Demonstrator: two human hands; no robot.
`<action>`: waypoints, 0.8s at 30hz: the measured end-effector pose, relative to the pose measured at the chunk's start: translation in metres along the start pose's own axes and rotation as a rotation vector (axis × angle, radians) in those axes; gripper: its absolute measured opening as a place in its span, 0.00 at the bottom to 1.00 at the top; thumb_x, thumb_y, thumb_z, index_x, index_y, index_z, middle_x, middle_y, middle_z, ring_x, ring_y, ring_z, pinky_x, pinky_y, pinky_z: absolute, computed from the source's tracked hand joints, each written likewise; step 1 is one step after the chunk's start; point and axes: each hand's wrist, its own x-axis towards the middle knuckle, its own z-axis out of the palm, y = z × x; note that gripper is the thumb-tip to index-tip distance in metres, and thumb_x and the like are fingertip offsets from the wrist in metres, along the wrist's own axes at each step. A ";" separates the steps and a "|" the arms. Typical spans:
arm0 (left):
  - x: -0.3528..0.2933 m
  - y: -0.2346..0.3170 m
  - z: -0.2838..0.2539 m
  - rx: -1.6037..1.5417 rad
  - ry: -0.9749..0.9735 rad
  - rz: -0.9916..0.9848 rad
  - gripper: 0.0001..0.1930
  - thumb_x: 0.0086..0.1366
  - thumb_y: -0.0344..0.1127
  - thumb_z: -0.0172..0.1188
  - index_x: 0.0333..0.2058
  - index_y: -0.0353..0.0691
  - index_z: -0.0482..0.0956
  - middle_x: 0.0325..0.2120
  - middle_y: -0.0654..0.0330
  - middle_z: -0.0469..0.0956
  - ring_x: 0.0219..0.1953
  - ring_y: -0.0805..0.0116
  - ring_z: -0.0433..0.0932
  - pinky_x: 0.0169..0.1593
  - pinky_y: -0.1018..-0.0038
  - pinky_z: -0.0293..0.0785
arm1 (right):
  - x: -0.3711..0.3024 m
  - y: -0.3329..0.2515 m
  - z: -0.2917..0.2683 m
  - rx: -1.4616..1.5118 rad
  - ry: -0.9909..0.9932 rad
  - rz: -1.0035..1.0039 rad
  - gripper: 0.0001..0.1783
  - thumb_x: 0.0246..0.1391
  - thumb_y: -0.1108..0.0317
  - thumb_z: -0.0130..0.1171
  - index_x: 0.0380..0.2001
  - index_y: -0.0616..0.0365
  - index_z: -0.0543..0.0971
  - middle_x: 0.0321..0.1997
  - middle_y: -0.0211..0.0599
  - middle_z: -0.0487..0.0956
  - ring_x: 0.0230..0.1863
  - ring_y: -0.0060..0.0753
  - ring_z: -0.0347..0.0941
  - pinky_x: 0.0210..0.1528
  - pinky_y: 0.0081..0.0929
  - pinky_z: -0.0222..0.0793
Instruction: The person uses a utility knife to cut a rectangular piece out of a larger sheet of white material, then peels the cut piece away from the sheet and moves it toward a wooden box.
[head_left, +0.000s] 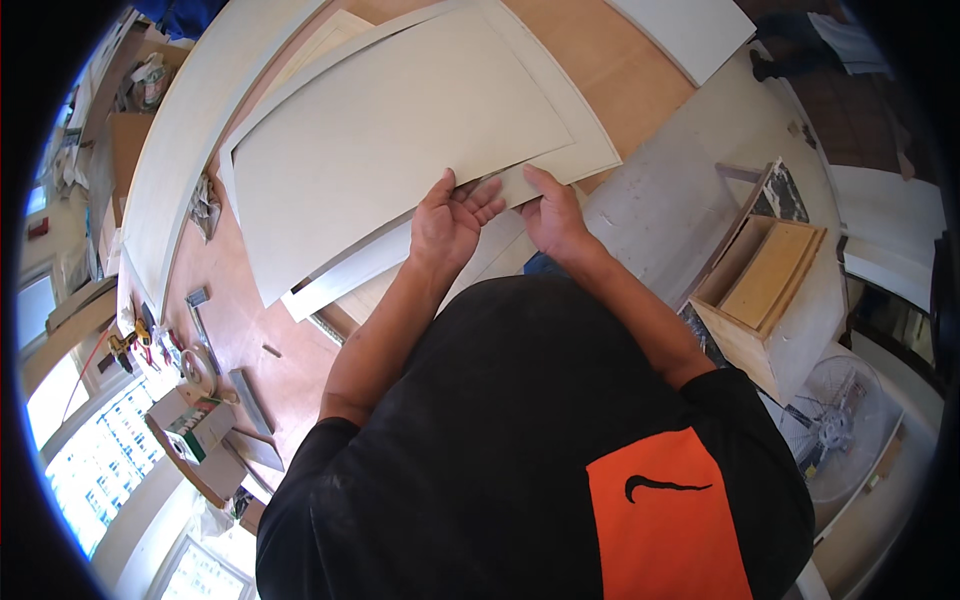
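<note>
A large thin cream-white panel (390,130) lies on top of other pale sheets in front of me. Along its near edge is my left hand (452,222), palm up, the thumb at the edge and the fingers loosely bent and apart. My right hand (555,215) pinches the near edge of the white sheet (570,165) just beneath, thumb on top and fingers tucked under. A narrow dark gap shows between the two sheets near my hands. The right fingertips are mostly hidden below the sheet.
Under the sheets is a reddish-brown worktable (255,265). A long curved pale board (165,190) runs along the left. Lower left are a hammer-like tool (203,320), a tape roll (198,368) and a drill (122,348). At right stand a wooden drawer box (765,275) and a fan (830,425).
</note>
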 end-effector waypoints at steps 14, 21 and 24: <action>0.013 -0.022 -0.046 0.073 0.031 -0.063 0.16 0.77 0.40 0.44 0.53 0.33 0.66 0.51 0.47 0.74 0.53 0.52 0.77 0.54 0.52 0.75 | 0.031 0.002 -0.040 -0.085 0.516 -0.112 0.19 0.46 0.76 0.64 0.44 0.65 0.76 0.41 0.40 0.80 0.35 0.37 0.79 0.35 0.39 0.77; 0.014 -0.036 -0.055 0.079 0.063 -0.056 0.17 0.77 0.42 0.44 0.53 0.34 0.69 0.50 0.49 0.75 0.54 0.53 0.76 0.55 0.53 0.75 | 0.048 0.008 -0.046 -0.359 0.717 -0.165 0.20 0.41 0.76 0.64 0.41 0.67 0.77 0.38 0.39 0.80 0.32 0.34 0.77 0.33 0.35 0.74; 0.012 -0.029 -0.050 -0.020 0.024 -0.059 0.20 0.77 0.44 0.43 0.55 0.33 0.67 0.51 0.47 0.74 0.55 0.52 0.76 0.56 0.54 0.75 | 0.034 0.003 -0.050 -0.126 0.431 -0.128 0.20 0.47 0.76 0.63 0.46 0.64 0.76 0.45 0.39 0.80 0.43 0.38 0.77 0.48 0.38 0.74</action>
